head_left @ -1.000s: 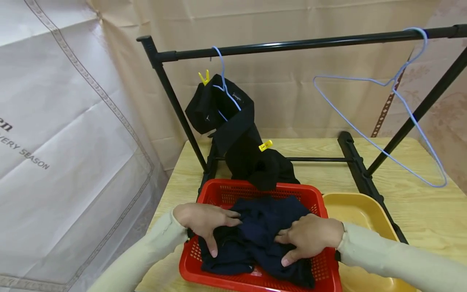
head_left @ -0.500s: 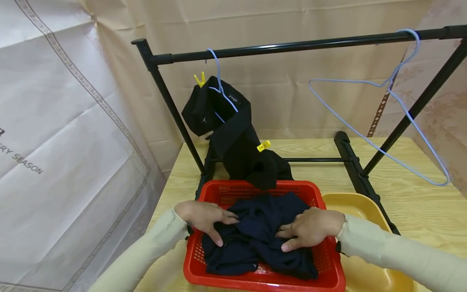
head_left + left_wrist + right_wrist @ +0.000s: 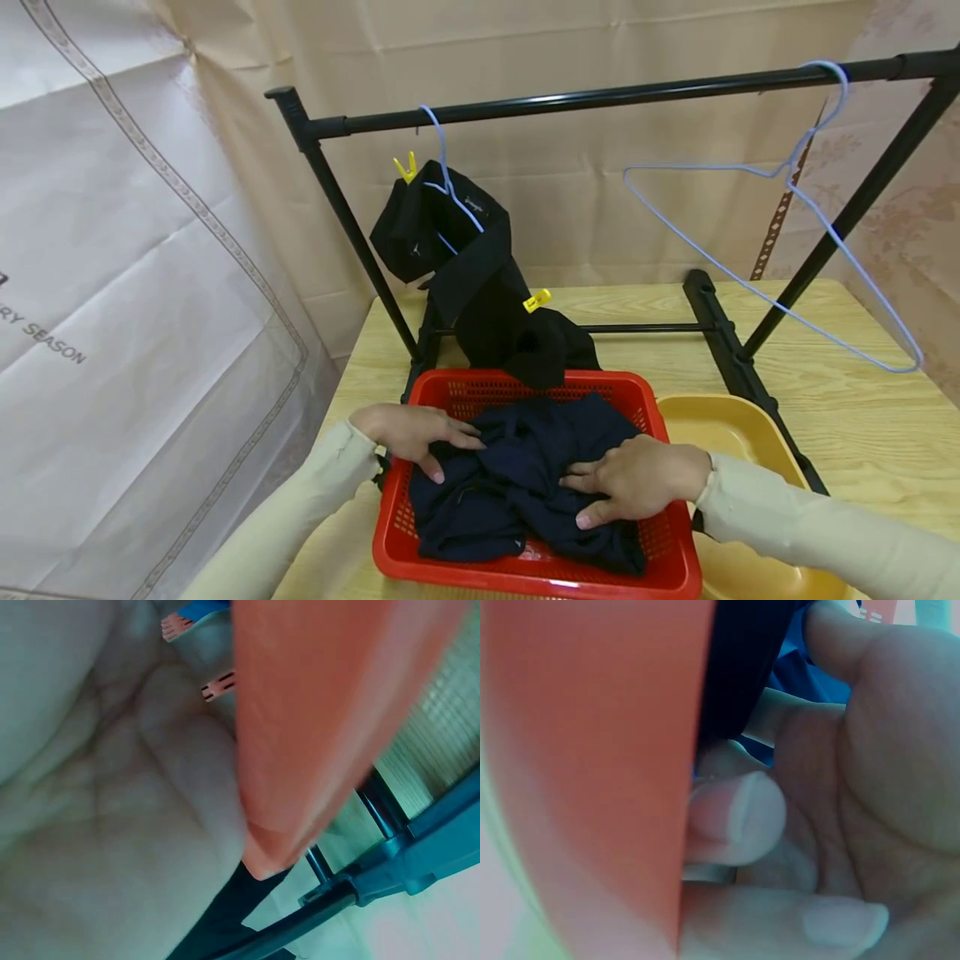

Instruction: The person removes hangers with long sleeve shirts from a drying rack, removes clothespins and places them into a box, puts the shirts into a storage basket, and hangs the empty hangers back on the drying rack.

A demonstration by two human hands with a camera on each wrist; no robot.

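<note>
Head view: dark navy garment lies crumpled inside the red basket, which sits on the wooden table before the rack; left hand reaches over the basket's left side, fingers extended onto the cloth, thumb apart, no pinch seen; right hand reaches over the opposite side, fingers on the cloth, thumb set away; right wrist view gives some fingers curled close to the basket wall with dark cloth alongside, so whether that hand grips any fabric cannot be told; left wrist view shows mostly palm beside the basket wall, fingertips not resolved; black garment hangs at the rack's left on a blue hanger, with two yellow clips, the lower one and the upper one; a second blue hanger hangs bare at the right of the top bar; yellow basin stands just right of the basket; step in hand, as judged: sorting out or taking hold of the basket's cloth with both hands; next move, as judged, calls for finding an edge in the folds and a firm pinch on each side before any lift.
</note>
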